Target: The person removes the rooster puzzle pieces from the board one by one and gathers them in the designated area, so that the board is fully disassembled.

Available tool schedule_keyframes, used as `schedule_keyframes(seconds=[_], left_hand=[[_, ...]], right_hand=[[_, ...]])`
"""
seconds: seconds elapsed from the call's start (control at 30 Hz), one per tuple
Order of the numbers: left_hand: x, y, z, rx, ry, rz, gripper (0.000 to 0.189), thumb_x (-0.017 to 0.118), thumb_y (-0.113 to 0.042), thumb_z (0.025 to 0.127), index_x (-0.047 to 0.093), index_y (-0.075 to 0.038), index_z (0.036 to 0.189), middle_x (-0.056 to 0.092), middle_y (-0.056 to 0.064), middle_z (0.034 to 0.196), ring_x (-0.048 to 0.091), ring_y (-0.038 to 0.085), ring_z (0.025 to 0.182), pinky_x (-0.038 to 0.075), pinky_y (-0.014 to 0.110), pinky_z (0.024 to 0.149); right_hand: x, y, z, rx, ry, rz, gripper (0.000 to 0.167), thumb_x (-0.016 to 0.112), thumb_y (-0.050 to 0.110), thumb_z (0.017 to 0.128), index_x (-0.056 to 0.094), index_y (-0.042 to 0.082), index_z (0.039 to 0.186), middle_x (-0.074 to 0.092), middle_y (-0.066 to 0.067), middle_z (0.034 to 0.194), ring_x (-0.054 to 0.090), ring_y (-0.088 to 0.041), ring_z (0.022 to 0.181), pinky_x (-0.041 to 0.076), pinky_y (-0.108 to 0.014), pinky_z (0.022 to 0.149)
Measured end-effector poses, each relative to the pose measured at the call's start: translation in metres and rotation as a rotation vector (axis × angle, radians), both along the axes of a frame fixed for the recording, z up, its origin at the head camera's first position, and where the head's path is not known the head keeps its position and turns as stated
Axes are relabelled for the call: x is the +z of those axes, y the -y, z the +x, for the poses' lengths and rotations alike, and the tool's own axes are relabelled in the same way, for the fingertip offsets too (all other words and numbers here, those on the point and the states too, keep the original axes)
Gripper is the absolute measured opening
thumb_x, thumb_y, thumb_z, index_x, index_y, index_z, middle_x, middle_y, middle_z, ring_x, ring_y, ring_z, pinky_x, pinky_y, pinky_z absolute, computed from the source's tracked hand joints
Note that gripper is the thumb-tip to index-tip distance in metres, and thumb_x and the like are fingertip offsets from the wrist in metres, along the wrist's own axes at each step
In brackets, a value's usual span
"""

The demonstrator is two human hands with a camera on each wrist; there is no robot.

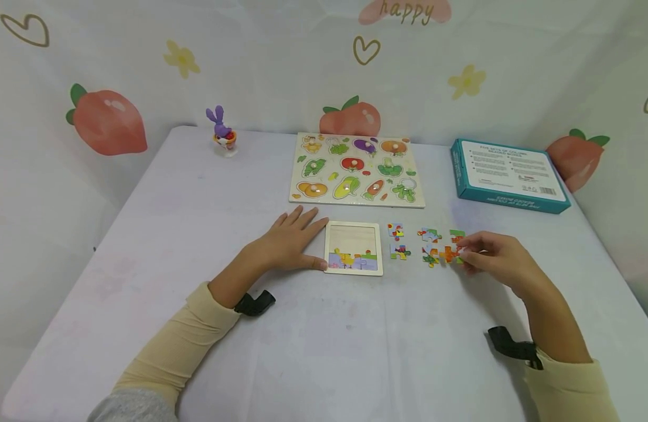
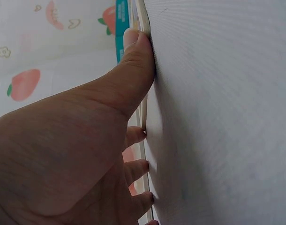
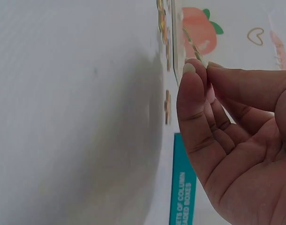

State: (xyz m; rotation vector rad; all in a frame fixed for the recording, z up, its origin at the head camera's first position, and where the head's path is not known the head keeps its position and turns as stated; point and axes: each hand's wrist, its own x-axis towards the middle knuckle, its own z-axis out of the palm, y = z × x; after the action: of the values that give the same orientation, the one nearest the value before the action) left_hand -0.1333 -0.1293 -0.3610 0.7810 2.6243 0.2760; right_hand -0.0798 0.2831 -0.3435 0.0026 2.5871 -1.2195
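Observation:
My left hand (image 1: 287, 240) lies spread at the left side of a small wooden puzzle frame (image 1: 380, 246). Its thumb (image 2: 136, 56) touches the lower left corner and a fingertip reaches the upper left one. Joined pieces (image 1: 355, 261) fill the frame's bottom row, with bare wood above. Over at the right, my right hand (image 1: 495, 258) pinches an orange jigsaw piece (image 1: 450, 254) between thumb and fingertips. The right wrist view shows this piece (image 3: 192, 44) edge-on, raised off the table. Several loose jigsaw pieces (image 1: 429, 234) lie between the frame and that hand.
Behind the frame lies a vegetable peg board (image 1: 329, 202). A teal box (image 1: 514, 176) sits at the back right, and a purple rabbit figurine (image 1: 219, 124) stands at the back left. A printed cloth hangs behind the white-covered table (image 1: 303, 351).

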Motion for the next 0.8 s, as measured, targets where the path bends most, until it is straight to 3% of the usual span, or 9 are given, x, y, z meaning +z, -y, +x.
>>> schedule_keyframes(seconds=[0.4, 0.8], left_hand=[[0.0, -0.001, -0.001, 0.005, 0.008, -0.005, 0.1, 0.063, -0.068, 0.087, 0.02, -0.018, 0.162, 0.008, 0.012, 0.167, -0.004, 0.037, 0.152, 0.005, 0.057, 0.119], [0.002, -0.001, 0.0, 0.0, 0.002, -0.002, 0.101, 0.063, -0.068, 0.087, 0.02, -0.018, 0.162, 0.009, 0.013, 0.167, -0.002, 0.038, 0.152, 0.006, 0.058, 0.119]], right_hand=[[-0.006, -0.017, -0.001, -0.052, 0.096, 0.014, 0.037, 0.064, 0.015, 0.1, 0.056, -0.009, 0.126, 0.068, -0.012, 0.099, 0.068, -0.017, 0.079, 0.057, -0.025, 0.071], [-0.01, -0.017, -0.006, -0.071, 0.109, 0.071, 0.04, 0.066, 0.022, 0.099, 0.057, -0.009, 0.124, 0.07, -0.01, 0.095, 0.065, -0.02, 0.078, 0.057, -0.026, 0.069]])
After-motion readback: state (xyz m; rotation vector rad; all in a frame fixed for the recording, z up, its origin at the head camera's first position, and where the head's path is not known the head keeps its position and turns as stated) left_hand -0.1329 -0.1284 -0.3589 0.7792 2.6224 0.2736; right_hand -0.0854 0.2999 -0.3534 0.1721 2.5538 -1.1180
